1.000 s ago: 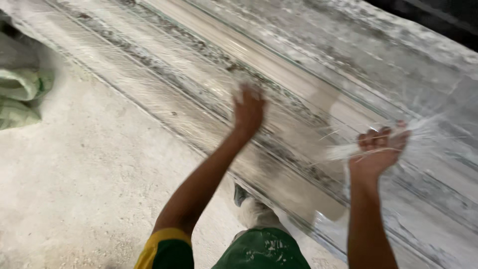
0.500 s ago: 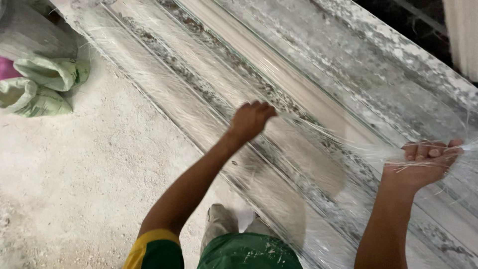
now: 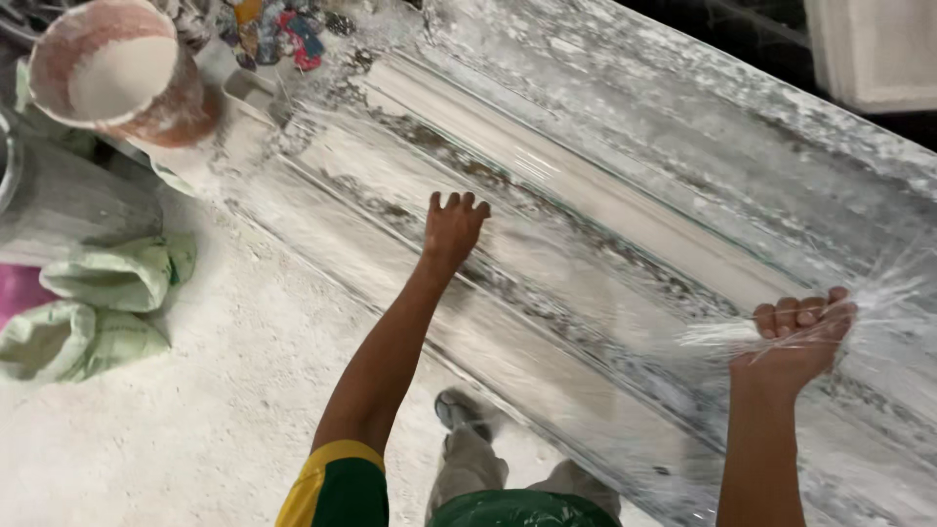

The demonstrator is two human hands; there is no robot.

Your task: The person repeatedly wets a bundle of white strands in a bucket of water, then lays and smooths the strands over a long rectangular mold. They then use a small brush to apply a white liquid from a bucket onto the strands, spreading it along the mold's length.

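at about ten o'clock in the head view stands a dusty pink bucket (image 3: 117, 73) holding white powder, and below it, near nine o'clock, lie folded pale green sacks (image 3: 102, 312) on the powder-covered floor (image 3: 195, 429). a heap of small coloured bits (image 3: 278, 29) sits near eleven o'clock.

running from eleven o'clock down to four o'clock is the long white moulded cornice (image 3: 605, 205), ridged and streaked with grey, with a thin clear plastic film (image 3: 547, 171) stretched over it.

the left hand (image 3: 454, 226) is near the centre, fingers spread apart and lying flat on the film over the cornice, pressing nothing into a grip. half a second ago this hand was curled more tightly and lay lower along the moulding; it has since opened and slid up toward eleven o'clock, which reads as smoothing the film down onto the surface.

at three o'clock the right hand (image 3: 795, 337) is closed into a fist, clamped on a gathered, twisted bunch of the film, which fans out from the knuckles in bright creases. it has held that bunch through the last second while shifting a little outward, so the sheet looks drawn tighter across the cornice than before.

at six o'clock the person's green shorts and a dusty shoe (image 3: 464, 410) show.
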